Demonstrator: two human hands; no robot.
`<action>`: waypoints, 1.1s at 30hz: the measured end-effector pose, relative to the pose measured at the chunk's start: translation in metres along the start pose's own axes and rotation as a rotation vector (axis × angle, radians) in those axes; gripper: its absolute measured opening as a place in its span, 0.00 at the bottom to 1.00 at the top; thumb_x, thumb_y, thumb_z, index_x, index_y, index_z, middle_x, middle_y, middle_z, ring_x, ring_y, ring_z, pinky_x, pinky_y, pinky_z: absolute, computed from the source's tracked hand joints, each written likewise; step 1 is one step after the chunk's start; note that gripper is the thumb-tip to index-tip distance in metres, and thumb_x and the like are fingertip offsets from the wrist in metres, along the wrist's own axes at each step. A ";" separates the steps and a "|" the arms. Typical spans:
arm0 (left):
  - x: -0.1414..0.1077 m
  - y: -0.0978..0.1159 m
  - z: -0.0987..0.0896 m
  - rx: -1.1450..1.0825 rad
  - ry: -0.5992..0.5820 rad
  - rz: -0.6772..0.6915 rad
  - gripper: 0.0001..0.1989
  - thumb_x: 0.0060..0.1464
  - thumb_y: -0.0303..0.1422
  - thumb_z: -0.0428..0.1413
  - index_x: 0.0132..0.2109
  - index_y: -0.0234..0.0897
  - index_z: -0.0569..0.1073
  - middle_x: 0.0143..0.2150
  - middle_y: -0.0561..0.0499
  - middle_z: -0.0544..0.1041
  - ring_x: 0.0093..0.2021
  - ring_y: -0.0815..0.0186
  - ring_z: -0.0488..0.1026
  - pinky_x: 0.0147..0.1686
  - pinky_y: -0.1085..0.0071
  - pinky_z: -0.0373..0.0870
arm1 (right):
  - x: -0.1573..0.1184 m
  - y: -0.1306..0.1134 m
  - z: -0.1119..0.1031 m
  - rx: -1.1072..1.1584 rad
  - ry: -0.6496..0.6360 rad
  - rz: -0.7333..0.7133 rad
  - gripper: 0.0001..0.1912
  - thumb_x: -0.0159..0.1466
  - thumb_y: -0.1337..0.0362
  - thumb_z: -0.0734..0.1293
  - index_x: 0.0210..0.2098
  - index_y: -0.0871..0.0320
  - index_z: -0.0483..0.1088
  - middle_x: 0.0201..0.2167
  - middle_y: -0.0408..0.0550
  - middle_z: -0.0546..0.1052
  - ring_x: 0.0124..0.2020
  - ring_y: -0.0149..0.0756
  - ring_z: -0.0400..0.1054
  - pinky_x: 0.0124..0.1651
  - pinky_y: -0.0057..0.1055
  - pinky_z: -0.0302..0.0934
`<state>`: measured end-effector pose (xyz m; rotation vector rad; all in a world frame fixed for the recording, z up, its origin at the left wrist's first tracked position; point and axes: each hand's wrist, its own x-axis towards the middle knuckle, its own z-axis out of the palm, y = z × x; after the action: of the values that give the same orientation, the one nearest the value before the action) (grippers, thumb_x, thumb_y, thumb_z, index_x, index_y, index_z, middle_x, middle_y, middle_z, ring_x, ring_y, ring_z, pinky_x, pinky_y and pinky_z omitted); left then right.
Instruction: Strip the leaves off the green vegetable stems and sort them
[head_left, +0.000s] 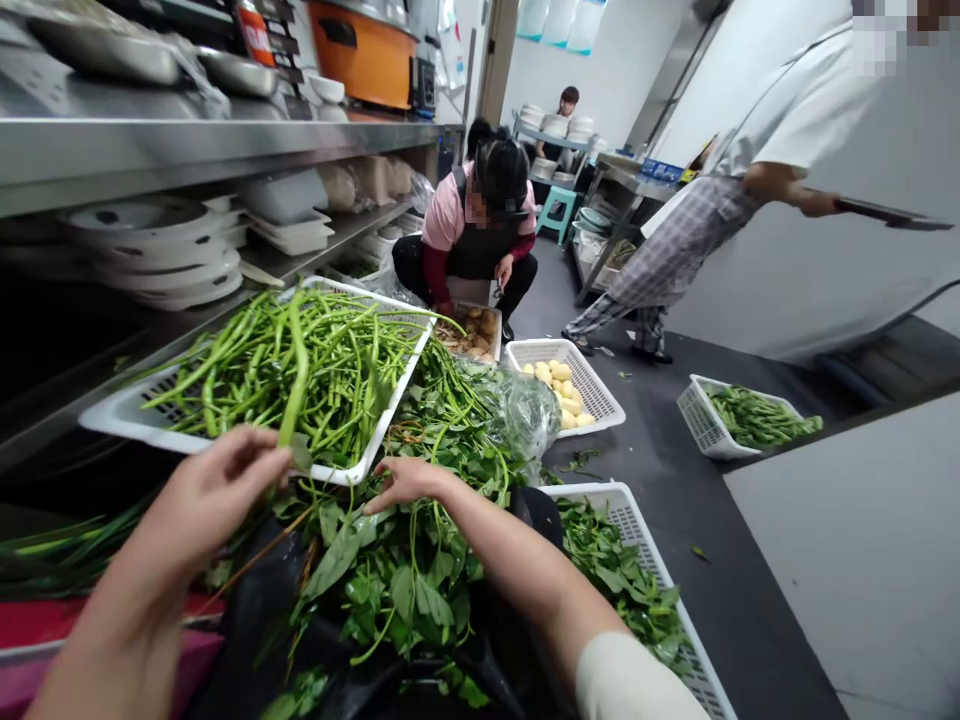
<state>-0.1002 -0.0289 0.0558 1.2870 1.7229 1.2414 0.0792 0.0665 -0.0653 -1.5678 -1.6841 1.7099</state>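
left fingers (pixel 264 466) pinching one stem (pixel 297 372), right fingers (pixel 390 492) at one leafy heap (pixel 409 590)

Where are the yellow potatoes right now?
In the head view, the peeled potatoes sit in a white basket on the floor, right of the crouching person and just beyond the clear plastic bag.

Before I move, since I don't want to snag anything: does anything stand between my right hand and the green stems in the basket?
Yes: the raised rim of the white basket stands between your right hand and the green stems. The leafy greens lie below that hand; I see nothing else in between.
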 end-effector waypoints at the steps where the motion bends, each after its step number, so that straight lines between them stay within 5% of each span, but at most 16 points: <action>1: 0.025 0.003 0.007 0.072 0.011 -0.027 0.14 0.32 0.43 0.60 0.24 0.40 0.70 0.19 0.56 0.71 0.23 0.64 0.66 0.25 0.71 0.64 | -0.008 0.004 0.004 -0.263 0.006 -0.043 0.16 0.48 0.53 0.73 0.34 0.55 0.72 0.29 0.41 0.77 0.30 0.34 0.70 0.34 0.27 0.61; 3: 0.069 0.003 0.019 0.212 0.082 -0.087 0.09 0.36 0.39 0.58 0.24 0.39 0.68 0.19 0.56 0.69 0.25 0.64 0.67 0.29 0.70 0.63 | -0.022 0.015 0.004 -0.609 0.138 -0.048 0.13 0.57 0.55 0.66 0.39 0.53 0.72 0.37 0.46 0.78 0.39 0.40 0.71 0.40 0.32 0.61; 7: 0.117 -0.016 0.030 0.339 0.215 -0.121 0.07 0.37 0.33 0.58 0.26 0.37 0.68 0.21 0.54 0.67 0.39 0.53 0.70 0.43 0.61 0.61 | -0.037 0.047 -0.005 -0.715 0.255 0.084 0.12 0.58 0.59 0.64 0.34 0.61 0.74 0.39 0.60 0.77 0.43 0.51 0.71 0.42 0.41 0.61; 12: 0.091 -0.035 0.045 0.316 0.337 -0.037 0.20 0.44 0.35 0.54 0.47 0.34 0.69 0.47 0.44 0.72 0.54 0.51 0.64 0.51 0.60 0.57 | -0.044 0.071 -0.007 -0.610 0.279 0.108 0.07 0.57 0.62 0.65 0.30 0.59 0.72 0.33 0.53 0.78 0.37 0.42 0.72 0.37 0.33 0.61; 14: 0.063 -0.037 0.060 0.221 0.229 -0.026 0.18 0.46 0.38 0.53 0.45 0.36 0.71 0.43 0.46 0.75 0.46 0.55 0.70 0.46 0.63 0.62 | -0.057 0.072 -0.012 -0.548 0.315 0.053 0.08 0.59 0.61 0.62 0.31 0.58 0.71 0.31 0.47 0.76 0.35 0.35 0.70 0.36 0.27 0.59; 16: 0.035 -0.038 0.080 0.085 -0.023 -0.093 0.17 0.44 0.42 0.55 0.37 0.36 0.75 0.33 0.48 0.77 0.34 0.60 0.72 0.35 0.66 0.66 | -0.076 0.070 -0.020 -0.370 0.329 -0.081 0.09 0.60 0.60 0.61 0.30 0.58 0.69 0.28 0.42 0.73 0.31 0.30 0.67 0.33 0.24 0.57; 20: 0.000 -0.031 0.119 -0.205 -0.437 -0.366 0.19 0.41 0.46 0.60 0.35 0.35 0.77 0.31 0.48 0.78 0.25 0.69 0.68 0.22 0.76 0.61 | -0.121 0.062 -0.030 0.268 0.202 -0.335 0.10 0.55 0.57 0.64 0.25 0.59 0.65 0.20 0.38 0.63 0.22 0.26 0.56 0.25 0.23 0.52; 26: -0.004 -0.012 0.155 -0.657 -0.458 -0.728 0.05 0.50 0.31 0.59 0.32 0.33 0.73 0.30 0.47 0.77 0.21 0.75 0.68 0.15 0.83 0.58 | -0.149 0.048 -0.032 0.453 0.144 -0.424 0.12 0.49 0.60 0.69 0.21 0.59 0.62 0.21 0.38 0.62 0.23 0.25 0.53 0.27 0.23 0.50; 33: -0.010 0.003 0.159 -0.831 -0.493 -0.705 0.03 0.47 0.21 0.58 0.30 0.31 0.73 0.22 0.54 0.72 0.16 0.77 0.63 0.14 0.82 0.61 | -0.157 0.048 -0.028 0.507 0.067 -0.330 0.12 0.49 0.58 0.68 0.23 0.58 0.62 0.19 0.36 0.60 0.21 0.24 0.51 0.25 0.23 0.46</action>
<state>0.0450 0.0105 0.0037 0.3705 0.9665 0.9262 0.1829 -0.0567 -0.0223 -1.0399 -1.2535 1.7067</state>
